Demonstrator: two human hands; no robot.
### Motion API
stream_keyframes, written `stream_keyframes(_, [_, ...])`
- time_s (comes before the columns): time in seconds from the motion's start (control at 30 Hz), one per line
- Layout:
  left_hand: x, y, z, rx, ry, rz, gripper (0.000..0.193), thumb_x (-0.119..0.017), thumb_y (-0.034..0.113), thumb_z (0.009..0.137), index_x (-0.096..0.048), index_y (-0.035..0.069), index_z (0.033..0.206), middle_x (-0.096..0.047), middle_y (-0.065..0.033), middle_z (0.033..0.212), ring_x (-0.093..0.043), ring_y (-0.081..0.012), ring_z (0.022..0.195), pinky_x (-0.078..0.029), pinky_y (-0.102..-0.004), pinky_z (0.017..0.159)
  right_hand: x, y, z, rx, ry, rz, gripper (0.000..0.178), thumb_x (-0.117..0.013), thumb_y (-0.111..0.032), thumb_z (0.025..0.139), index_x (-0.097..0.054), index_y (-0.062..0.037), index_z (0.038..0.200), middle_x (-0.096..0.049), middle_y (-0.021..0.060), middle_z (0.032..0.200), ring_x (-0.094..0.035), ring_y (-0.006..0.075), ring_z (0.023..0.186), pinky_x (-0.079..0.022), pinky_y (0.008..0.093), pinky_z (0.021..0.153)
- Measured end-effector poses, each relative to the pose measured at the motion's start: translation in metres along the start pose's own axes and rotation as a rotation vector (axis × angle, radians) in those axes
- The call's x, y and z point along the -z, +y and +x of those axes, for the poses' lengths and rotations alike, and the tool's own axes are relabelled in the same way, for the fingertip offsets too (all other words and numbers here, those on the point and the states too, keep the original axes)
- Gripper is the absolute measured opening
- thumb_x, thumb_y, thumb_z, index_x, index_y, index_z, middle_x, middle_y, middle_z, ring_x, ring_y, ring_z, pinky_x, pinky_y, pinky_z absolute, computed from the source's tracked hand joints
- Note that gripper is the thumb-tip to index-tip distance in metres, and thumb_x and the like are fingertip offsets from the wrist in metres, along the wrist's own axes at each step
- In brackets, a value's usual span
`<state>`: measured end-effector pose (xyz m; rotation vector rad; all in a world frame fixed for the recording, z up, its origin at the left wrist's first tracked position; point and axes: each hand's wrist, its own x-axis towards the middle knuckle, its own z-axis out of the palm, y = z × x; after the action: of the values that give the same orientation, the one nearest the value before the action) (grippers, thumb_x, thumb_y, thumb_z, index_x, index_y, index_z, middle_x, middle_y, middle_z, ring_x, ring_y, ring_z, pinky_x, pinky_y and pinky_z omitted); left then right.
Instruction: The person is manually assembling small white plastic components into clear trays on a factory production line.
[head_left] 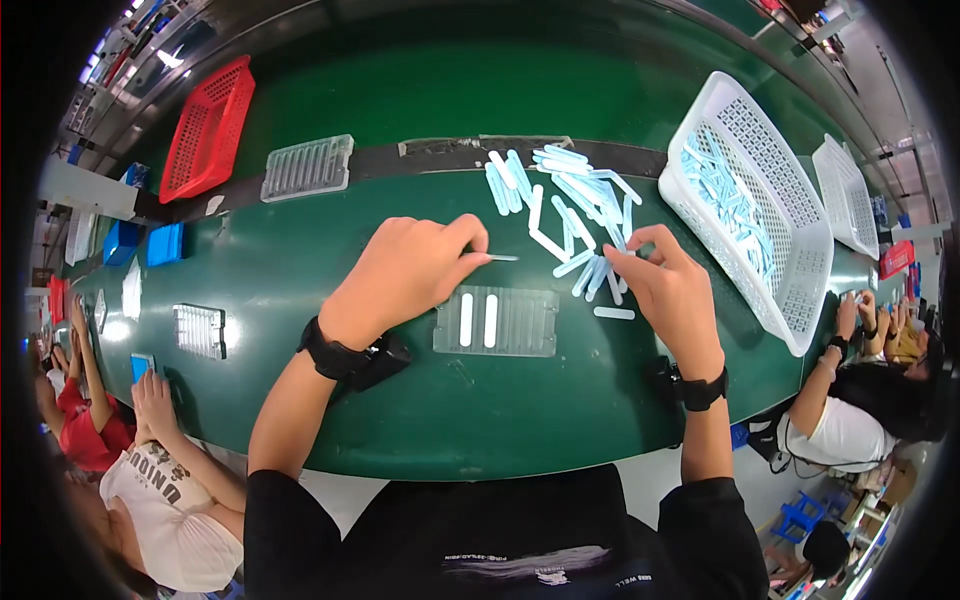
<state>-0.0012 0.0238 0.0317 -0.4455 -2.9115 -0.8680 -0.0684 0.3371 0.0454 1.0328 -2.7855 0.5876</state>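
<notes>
Tray-loading step: one pale blue strip [503, 258] is pinched in the left hand [405, 275] above the clear slotted tray [520, 322] mid-counter while another is gripped by the right hand [668, 292] at the strip pile [570, 195], so lining up with an empty slot is probably needed next.

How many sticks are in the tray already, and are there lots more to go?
Done: two white sticks lie in slots of the clear tray. In hand: the left hand pinches one stick just above the tray, and the right hand picks at the loose pile. Left: most tray slots look empty, and the pile and the white basket hold many more.
</notes>
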Motion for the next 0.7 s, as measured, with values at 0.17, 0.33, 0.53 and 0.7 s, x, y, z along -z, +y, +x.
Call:
stream_keyframes(0.17, [0.019, 0.014, -0.002, -0.573, 0.392, 0.35, 0.017, -0.08, 0.012, 0.081, -0.074, 0.011, 0.097, -0.052, 0.0005, 0.063, -0.052, -0.0147, 0.054, -0.035, -0.0306, 0.047, 0.002, 0.003, -0.002, 0.11, 0.033, -0.048, 0.011, -0.076, -0.004, 0.084, -0.076, -0.0121, 0.09, -0.062, -0.0018, 0.098, -0.063, 0.0176, 0.067, -0.052, 0.0324, 0.06])
stream_keyframes(0.33, [0.023, 0.017, -0.01, -0.666, 0.451, 0.285, 0.029, -0.08, 0.005, 0.071, -0.075, 0.007, 0.1, -0.047, 0.002, 0.065, -0.045, -0.0136, 0.054, -0.032, -0.0295, 0.047, 0.003, -0.006, -0.005, -0.061, 0.004, 0.094, 0.01, -0.078, -0.003, 0.085, -0.074, -0.0072, 0.094, -0.068, 0.0007, 0.085, -0.064, 0.0167, 0.065, -0.051, 0.0296, 0.059])
stream_keyframes(0.53, [0.023, 0.02, -0.016, -0.713, 0.488, 0.289, 0.034, -0.078, -0.003, 0.071, -0.071, 0.006, 0.103, -0.039, 0.0024, 0.065, -0.041, -0.0141, 0.053, -0.031, -0.0287, 0.048, -0.017, -0.03, -0.018, -0.411, 0.052, 0.808, 0.023, -0.072, -0.003, 0.096, -0.073, -0.0005, 0.119, -0.078, 0.0042, 0.09, -0.063, 0.0041, 0.069, -0.048, 0.0216, 0.062])
stream_keyframes(0.7, [0.025, 0.02, -0.018, -0.709, 0.479, 0.342, 0.028, -0.075, 0.004, 0.074, -0.073, 0.011, 0.101, -0.049, 0.0052, 0.067, -0.046, -0.0103, 0.055, -0.034, -0.0254, 0.05, -0.034, -0.04, -0.025, -0.534, 0.037, 1.247, 0.038, -0.072, -0.005, 0.099, -0.066, 0.0014, 0.136, -0.079, 0.0086, 0.099, -0.062, 0.0028, 0.074, -0.049, 0.0199, 0.066])
